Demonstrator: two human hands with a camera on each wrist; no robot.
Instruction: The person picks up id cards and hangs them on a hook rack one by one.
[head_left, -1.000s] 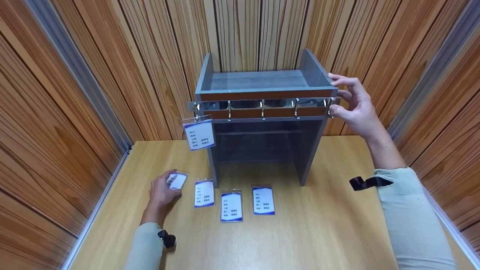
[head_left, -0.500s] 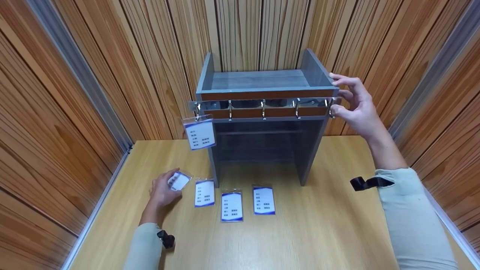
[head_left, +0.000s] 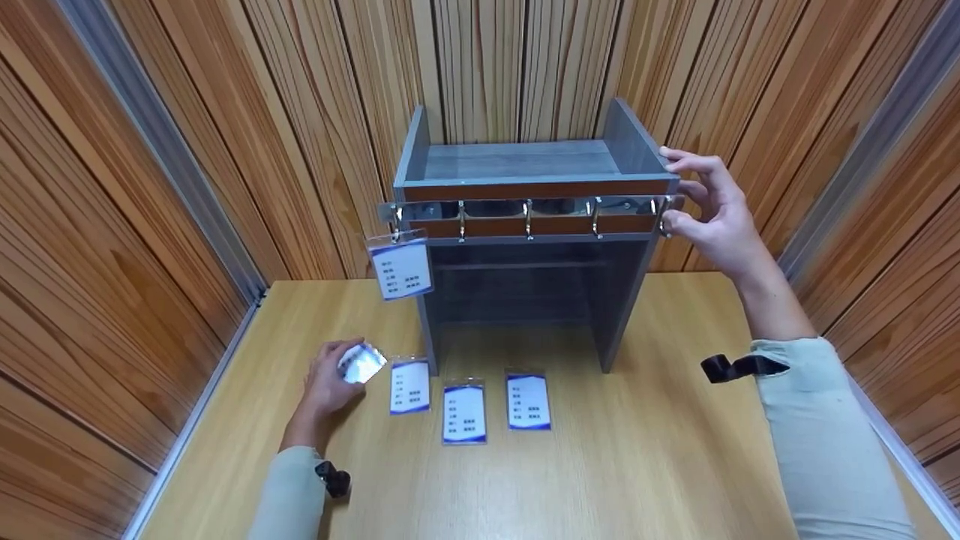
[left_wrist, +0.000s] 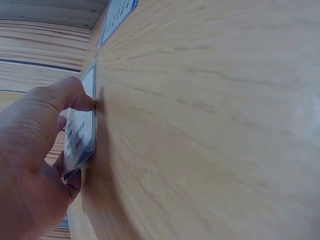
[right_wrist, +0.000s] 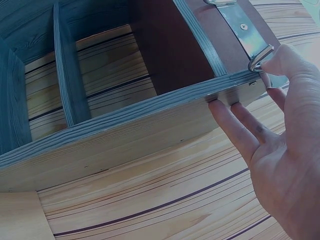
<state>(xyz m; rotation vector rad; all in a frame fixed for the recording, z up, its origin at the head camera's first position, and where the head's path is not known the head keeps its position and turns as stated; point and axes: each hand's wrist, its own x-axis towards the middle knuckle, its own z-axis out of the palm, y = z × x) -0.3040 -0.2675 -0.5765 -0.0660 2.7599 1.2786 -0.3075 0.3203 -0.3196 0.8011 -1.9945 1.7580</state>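
Pinching the card (head_left: 364, 364) by its edges near the far left corner of the surface (head_left: 547, 491), the left hand (head_left: 328, 381) should grip lightly while the right hand (head_left: 711, 214) should brace the rack (head_left: 562, 225) it holds.

White-and-blue rectangular plastic card (head_left: 364, 366) left of the grey wooden shelf (head_left: 519, 160), partly hidden by the left hand (head_left: 328, 377), its print (left_wrist: 80, 128) unreadable, pale-green fabric sleeves (head_left: 821, 442) cut off

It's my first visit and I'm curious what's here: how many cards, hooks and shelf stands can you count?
Cards: 5 (3 lying, 1 hanging, 1 in the left hand)
Hooks: 5
Shelf stand: 1
Total: 11
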